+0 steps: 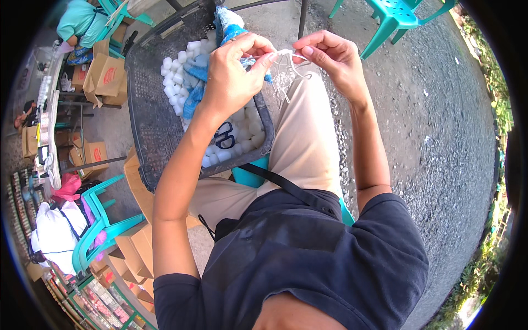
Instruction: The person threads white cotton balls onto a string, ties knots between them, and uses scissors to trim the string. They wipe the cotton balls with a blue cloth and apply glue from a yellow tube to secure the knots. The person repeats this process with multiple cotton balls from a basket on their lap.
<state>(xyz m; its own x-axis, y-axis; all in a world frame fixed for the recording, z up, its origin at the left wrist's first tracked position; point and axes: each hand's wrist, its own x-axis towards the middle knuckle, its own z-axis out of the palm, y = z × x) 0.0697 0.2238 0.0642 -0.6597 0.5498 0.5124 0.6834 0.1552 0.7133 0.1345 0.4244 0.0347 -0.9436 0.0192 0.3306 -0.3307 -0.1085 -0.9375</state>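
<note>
White string hangs in a loose tangle between my two raised hands, over my knee. My left hand pinches one side of it between thumb and fingertips. With thumb and forefinger closed, my right hand grips a looped strand on the other side. Below and behind my left hand is a black plastic crate full of small white rounded pieces. Blue cloth lies among them, partly hidden by my left hand. Scissors with dark handles rest on the pieces, blades hidden. A blue and white fuzzy thing stands at the far rim.
Green plastic chairs stand at left and far right. Cardboard boxes and a long table are on the left. Another person sits at the far left. Gravelly pavement lies to the right.
</note>
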